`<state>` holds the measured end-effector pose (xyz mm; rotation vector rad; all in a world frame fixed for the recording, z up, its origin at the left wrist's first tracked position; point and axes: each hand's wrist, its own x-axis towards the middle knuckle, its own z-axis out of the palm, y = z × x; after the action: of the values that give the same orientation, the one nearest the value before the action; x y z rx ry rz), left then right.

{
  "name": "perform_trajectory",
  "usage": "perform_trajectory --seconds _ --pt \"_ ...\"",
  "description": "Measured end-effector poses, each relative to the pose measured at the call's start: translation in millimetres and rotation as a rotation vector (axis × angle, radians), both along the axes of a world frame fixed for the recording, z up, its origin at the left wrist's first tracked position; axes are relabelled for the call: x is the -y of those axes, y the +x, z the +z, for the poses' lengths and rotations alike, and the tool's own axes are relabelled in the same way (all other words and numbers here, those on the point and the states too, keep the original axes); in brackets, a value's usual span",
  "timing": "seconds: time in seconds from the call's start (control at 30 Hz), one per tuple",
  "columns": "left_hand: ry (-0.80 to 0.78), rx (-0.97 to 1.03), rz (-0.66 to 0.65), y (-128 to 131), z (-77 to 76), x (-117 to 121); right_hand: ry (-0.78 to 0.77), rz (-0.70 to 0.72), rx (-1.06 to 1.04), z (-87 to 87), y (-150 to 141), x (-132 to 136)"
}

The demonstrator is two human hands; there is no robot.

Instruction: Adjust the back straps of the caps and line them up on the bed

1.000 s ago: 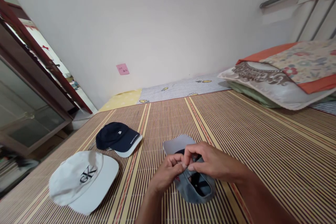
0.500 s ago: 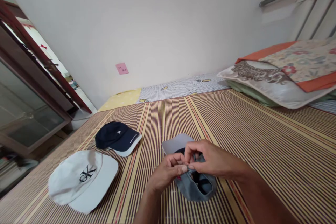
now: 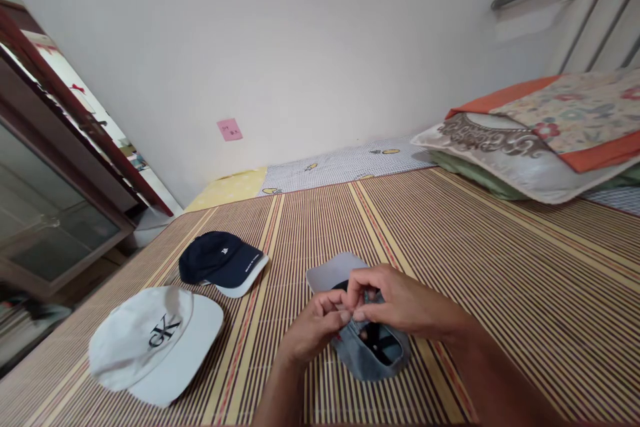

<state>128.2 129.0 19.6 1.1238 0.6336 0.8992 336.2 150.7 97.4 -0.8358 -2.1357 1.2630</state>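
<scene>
A grey-blue baseball cap (image 3: pixel 367 357) lies upside down on the striped mat, its brim pointing away from me and its dark inside showing. My left hand (image 3: pixel 317 323) pinches the cap's edge on the left side. From the right, my right hand (image 3: pixel 383 297) pinches the same stretch of edge, so the fingertips of both hands meet. What exactly lies between the fingertips is hidden. To the left are a white cap (image 3: pixel 145 340) with dark letters and, beyond it, a navy cap (image 3: pixel 220 260) with a pale brim edge.
The striped bamboo mat (image 3: pixel 450 247) covers the bed up to a patterned sheet (image 3: pixel 330 163) by the wall. Pillows (image 3: pixel 500 147) are stacked at the far right. A pink note (image 3: pixel 229 129) is on the wall, and a glass-fronted cabinet (image 3: pixel 55 213) stands at the left.
The fingertips have shifted slightly while still pinching the grey-blue cap's edge. The whole view has moved a little; the other caps stay where they were.
</scene>
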Motion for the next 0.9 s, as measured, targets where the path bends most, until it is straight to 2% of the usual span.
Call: perform_trajectory --seconds 0.27,0.6,0.8,0.9 --pt "0.002 0.044 -0.079 -1.3 6.9 3.4 0.012 -0.003 0.015 4.8 0.4 0.0" --pt "-0.061 0.003 0.012 0.8 1.6 2.4 0.007 -0.024 -0.001 3.4 -4.8 3.0" --pt "-0.085 0.118 0.089 1.5 7.7 2.6 0.116 -0.115 -0.128 5.7 -4.1 -0.8" --pt "-0.086 0.177 0.112 2.3 8.7 2.1 0.089 -0.117 -0.138 2.7 0.5 -5.5"
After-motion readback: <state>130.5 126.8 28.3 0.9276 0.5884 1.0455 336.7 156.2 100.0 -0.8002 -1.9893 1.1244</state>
